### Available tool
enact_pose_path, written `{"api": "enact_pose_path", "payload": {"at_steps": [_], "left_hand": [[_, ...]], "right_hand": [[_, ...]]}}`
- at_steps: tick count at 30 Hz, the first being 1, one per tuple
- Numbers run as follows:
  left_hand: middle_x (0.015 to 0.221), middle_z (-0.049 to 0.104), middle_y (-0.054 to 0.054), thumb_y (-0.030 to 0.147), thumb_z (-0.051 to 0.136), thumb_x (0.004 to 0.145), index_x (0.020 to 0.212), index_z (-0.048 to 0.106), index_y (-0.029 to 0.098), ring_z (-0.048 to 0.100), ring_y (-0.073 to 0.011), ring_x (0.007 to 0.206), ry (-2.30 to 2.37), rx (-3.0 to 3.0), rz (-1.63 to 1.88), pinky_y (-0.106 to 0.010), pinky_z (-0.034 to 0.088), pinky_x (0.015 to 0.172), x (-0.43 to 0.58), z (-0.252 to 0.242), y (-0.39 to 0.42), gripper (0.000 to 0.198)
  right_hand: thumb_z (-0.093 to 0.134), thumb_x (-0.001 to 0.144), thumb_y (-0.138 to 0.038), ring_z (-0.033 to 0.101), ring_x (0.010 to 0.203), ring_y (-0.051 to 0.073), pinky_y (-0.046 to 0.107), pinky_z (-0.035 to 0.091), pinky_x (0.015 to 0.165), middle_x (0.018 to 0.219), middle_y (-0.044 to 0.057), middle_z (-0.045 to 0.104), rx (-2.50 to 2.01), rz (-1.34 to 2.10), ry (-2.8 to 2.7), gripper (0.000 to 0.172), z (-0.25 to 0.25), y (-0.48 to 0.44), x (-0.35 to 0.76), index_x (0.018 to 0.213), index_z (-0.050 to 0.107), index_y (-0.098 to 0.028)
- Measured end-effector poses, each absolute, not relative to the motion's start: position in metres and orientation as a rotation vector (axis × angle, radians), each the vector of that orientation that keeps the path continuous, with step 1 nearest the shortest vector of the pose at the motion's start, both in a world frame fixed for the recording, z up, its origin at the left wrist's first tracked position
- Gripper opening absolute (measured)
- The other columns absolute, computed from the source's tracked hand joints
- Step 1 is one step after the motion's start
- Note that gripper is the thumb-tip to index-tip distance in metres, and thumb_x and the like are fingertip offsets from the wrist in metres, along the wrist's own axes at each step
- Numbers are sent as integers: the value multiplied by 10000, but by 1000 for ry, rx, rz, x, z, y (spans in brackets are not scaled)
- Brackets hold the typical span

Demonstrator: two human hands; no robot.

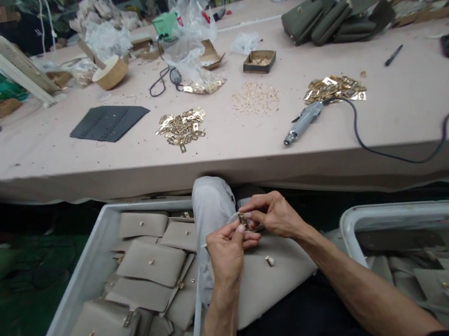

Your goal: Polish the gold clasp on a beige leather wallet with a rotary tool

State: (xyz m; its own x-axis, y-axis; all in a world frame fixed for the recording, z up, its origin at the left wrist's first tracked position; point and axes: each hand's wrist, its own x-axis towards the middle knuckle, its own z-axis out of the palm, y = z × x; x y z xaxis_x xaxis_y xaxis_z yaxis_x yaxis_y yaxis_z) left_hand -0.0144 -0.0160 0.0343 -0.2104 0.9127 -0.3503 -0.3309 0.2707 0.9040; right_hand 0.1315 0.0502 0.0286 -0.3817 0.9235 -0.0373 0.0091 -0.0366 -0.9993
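Over my lap, my left hand (230,243) and my right hand (274,214) meet with closed fingers around a small gold metal clasp plate (243,221). The plate sits at the edge of a beige leather bag piece (270,278) that lies across my legs. My left fingers pinch the leather edge beside the plate, while my right thumb and forefinger press on the plate. A small gold twist-lock fitting (270,261) shows on the leather below my hands. The fingers partly hide the plate.
A bin of beige bag pieces (151,262) stands at left, another bin (349,221) at right. On the table are an electric screwdriver (303,123) with a cord, gold plate piles (181,128), scattered screws (254,98), a dark sheet (109,123) and dark green bags (332,18).
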Motion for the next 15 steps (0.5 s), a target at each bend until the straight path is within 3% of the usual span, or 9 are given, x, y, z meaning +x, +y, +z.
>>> {"api": "enact_pose_path", "payload": {"at_steps": [7,15], "left_hand": [[725,775,-101,316,865,725,982,807,33,737,-173,549,1315,596,1292,-215,630,518,-12,35,-15,386],[818,802,-147,286,865,715,1025,796,17,766,-198,602,1225,541,1256,-235,646,559,-17,38,-15,416]], "right_hand": [[679,825,-259,702,635,167,235,533,564,855,69,740,-1060,1482,-1529,239,30,51,133,971,819,-130],[686,822,-242,685,618,152,218,518,552,817,50,734,-1042,1493,-1519,214,27,53,133,953,817,-135]]}}
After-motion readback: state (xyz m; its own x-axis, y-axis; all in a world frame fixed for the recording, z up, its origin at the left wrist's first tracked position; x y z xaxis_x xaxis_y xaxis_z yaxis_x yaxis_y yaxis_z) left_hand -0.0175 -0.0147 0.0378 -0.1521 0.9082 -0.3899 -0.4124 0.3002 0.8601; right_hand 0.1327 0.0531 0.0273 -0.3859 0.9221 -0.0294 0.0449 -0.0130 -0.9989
